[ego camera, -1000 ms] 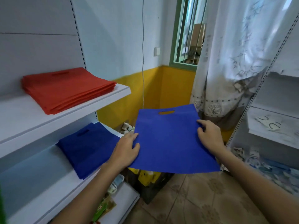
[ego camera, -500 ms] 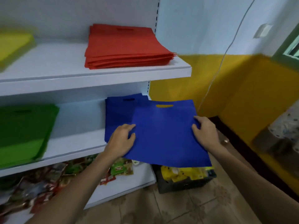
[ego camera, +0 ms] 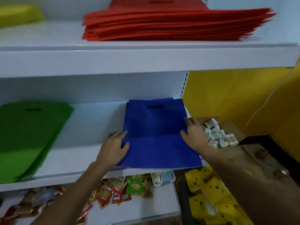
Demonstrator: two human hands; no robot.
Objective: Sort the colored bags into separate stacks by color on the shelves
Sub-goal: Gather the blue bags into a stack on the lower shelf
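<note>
Blue bag [ego camera: 155, 135] is laid flat on the blue stack [ego camera: 139, 100] at the right end of the middle shelf [ego camera: 90, 127]. Its left edge is grasped by the fingers of the left hand [ego camera: 113, 148], its right edge by those of the right hand [ego camera: 193, 137].

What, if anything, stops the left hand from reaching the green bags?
Probably nothing, so likely yes. The left hand holds the edge of the blue bag, but the green bags lie on the same shelf, with only bare shelf between them.
</note>
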